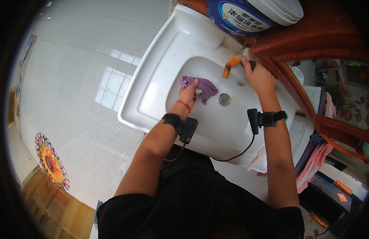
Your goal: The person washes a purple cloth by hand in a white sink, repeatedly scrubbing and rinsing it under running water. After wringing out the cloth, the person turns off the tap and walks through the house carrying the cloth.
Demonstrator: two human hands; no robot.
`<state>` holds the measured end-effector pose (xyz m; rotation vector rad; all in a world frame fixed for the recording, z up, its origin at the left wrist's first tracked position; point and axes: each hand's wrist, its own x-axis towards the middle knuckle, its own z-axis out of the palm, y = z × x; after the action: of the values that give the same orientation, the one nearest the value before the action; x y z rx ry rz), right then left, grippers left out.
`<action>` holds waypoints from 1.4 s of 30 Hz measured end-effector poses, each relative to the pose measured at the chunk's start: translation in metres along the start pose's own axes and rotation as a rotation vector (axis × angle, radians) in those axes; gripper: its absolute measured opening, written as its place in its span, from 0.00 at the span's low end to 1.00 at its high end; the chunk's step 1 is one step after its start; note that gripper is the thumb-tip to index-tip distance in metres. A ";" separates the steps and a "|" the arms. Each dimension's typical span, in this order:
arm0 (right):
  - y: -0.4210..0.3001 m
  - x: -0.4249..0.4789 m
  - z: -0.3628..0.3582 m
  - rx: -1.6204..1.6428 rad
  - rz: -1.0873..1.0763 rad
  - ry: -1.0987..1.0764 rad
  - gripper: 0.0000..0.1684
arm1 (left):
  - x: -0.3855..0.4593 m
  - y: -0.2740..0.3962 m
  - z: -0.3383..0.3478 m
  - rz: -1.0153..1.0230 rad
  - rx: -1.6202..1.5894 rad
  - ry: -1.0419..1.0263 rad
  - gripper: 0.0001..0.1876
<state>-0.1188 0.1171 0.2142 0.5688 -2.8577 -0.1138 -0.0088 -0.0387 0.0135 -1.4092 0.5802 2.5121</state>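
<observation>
My left hand [189, 94] grips a bunched purple cloth [206, 86] inside the basin of a white ceramic sink [154, 86]. Something small and whitish shows by the fingers; what it is cannot be told. My right hand [259, 74] is at the tap behind the basin, its thumb near the base of the orange spout [229, 67]; the other fingers are partly hidden, so their hold is unclear. A thin trickle of water seems to fall below the spout. Right of the cloth lies the round metal drain [224, 99], with a small overflow fitting [240, 84] above it.
A blue-and-white detergent tub [244, 15] stands on a reddish-brown wooden ledge behind the sink. A wood-framed mirror [337, 92] rises close to my right arm. Pink cloth [313, 167] hangs at the right. A round sunflower mat [52, 161] lies on the tiled floor at left.
</observation>
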 end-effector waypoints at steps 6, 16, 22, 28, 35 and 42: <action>0.033 0.030 0.062 -0.362 -0.208 -0.093 0.29 | -0.002 -0.001 -0.002 -0.029 0.024 -0.112 0.11; -0.005 0.051 0.042 0.179 0.473 -0.385 0.34 | -0.024 0.000 0.000 -0.032 0.131 -0.079 0.14; -0.023 0.012 0.004 0.293 0.404 -0.363 0.41 | -0.047 0.009 0.010 -0.062 0.196 -0.178 0.15; 0.000 -0.105 0.040 0.988 0.269 -0.633 0.59 | -0.110 0.028 0.033 -0.117 0.309 -0.363 0.23; -0.008 -0.122 -0.006 1.647 0.489 -0.699 0.38 | -0.148 0.025 0.071 0.017 0.557 -0.625 0.39; -0.002 -0.114 -0.033 1.695 0.620 -0.884 0.29 | -0.149 -0.004 0.107 0.097 0.506 -0.746 0.22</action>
<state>-0.0081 0.1581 0.2229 -0.3752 -2.8637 2.8083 -0.0117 0.0137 0.1898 -0.2429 1.0135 2.4465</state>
